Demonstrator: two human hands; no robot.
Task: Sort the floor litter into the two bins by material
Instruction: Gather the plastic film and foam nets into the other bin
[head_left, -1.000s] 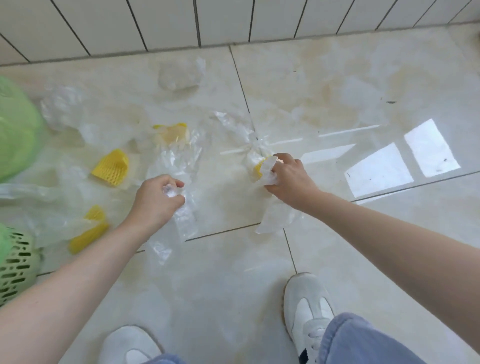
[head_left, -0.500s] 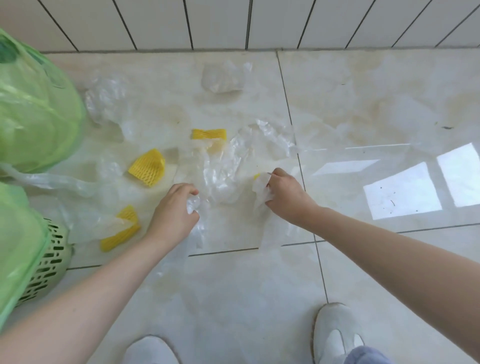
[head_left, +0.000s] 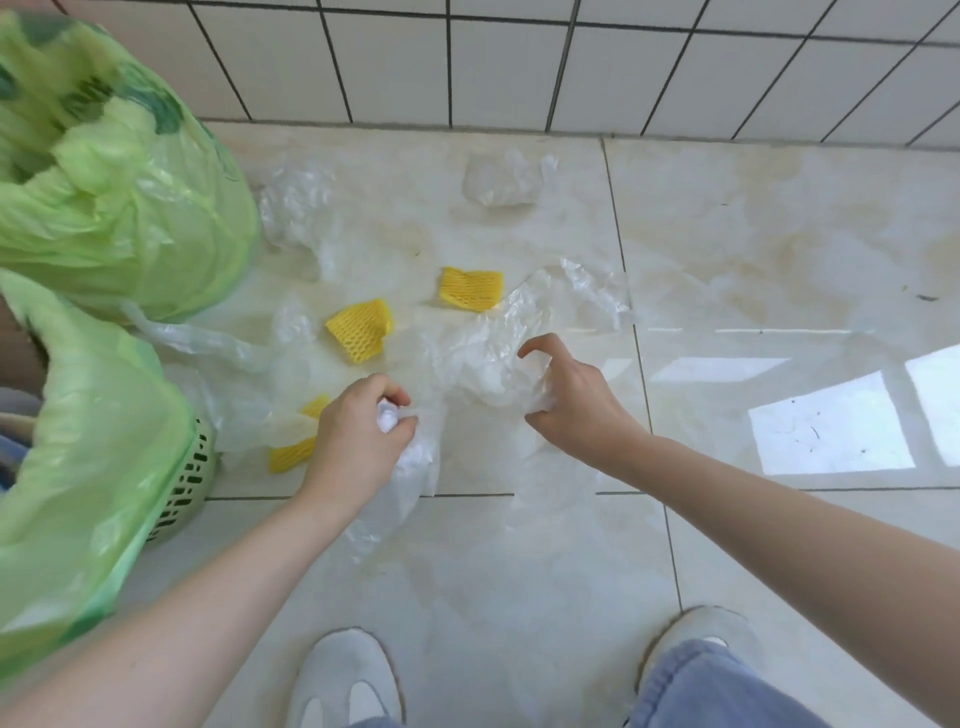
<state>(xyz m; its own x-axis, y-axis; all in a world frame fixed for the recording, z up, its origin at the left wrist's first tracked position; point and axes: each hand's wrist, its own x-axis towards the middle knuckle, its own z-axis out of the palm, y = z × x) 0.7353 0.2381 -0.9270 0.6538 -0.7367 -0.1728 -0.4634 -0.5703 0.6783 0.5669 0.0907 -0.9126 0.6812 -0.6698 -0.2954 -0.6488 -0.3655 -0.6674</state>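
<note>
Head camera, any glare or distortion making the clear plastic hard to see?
Head view: bright window glare on the glossy floor at right; wall tile lines bow from the wide lens; clear plastic blends into the pale tile; yellow nets stay crisp.

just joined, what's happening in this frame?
A person is sorting floor litter. Their left hand is closed on a clear plastic bag, and the right hand is open, fingers curled over a crumpled clear sheet. Three yellow foam nets and more clear plastic lie on the tiles. Two green-lined bins stand at the left.
</note>
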